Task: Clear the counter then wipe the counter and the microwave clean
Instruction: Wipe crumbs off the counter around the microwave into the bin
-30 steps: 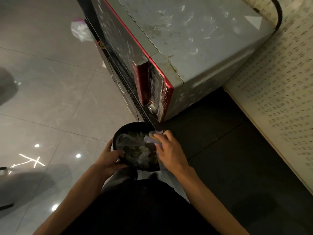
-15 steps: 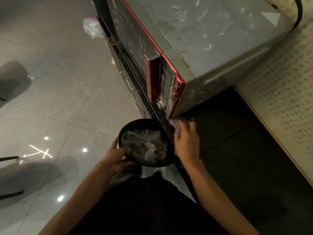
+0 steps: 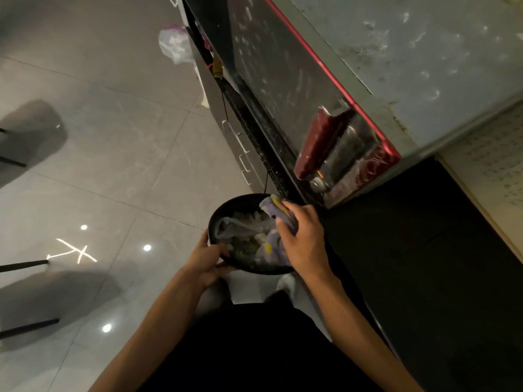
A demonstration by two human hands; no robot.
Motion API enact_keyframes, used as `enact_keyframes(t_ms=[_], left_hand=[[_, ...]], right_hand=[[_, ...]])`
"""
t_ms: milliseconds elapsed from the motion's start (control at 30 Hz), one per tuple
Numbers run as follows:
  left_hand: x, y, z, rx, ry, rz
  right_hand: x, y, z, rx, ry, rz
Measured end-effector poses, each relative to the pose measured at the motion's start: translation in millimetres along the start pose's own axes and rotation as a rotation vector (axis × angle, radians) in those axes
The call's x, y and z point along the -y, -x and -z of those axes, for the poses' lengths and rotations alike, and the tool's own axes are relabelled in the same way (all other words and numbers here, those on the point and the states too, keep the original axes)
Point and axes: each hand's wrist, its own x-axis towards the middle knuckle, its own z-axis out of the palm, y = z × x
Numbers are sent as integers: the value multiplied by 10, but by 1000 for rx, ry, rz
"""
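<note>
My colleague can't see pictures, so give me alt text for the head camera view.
A left hand holds a black bowl of scraps off the counter edge while the right hand grips a purple cloth over it, beside a smudged red-trimmed microwave.

The scene is dim. The glossy floor [image 3: 119, 142] takes most of the light, throwing back small round glints [image 3: 147, 247] from lamps overhead and one bright white streak [image 3: 74, 251]. Broad soft shadows [image 3: 31, 137] lie along its left side. The desk [image 3: 424, 250] is almost black, without detail. Smears on the microwave [image 3: 424, 58] top catch a pale sheen, and its control panel [image 3: 351, 157] is blurred. The cloth [image 3: 273, 210] in the right hand [image 3: 301, 239] and the bowl [image 3: 240, 198] in the left hand [image 3: 208, 261] look soft-edged. Straight lines lean and bow toward the edges.
</note>
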Motion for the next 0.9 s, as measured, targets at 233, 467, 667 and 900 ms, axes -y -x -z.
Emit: enact_keyframes(t_ms=[233, 467, 667, 900], left_hand=[[-874, -240, 867, 105, 13, -35], [-1794, -654, 1530, 111, 17, -79], [-2613, -1117, 1794, 92, -19, -76], [-3698, -1900, 1643, 118, -67, -41]], right_hand=[[813, -413, -665, -121, -70, -68], [1592, -1028, -1372, -165, -84, -54], [1852, -1700, -1668, -217, -80, -86], [1880, -2953, -2181, -289, -105, -153]])
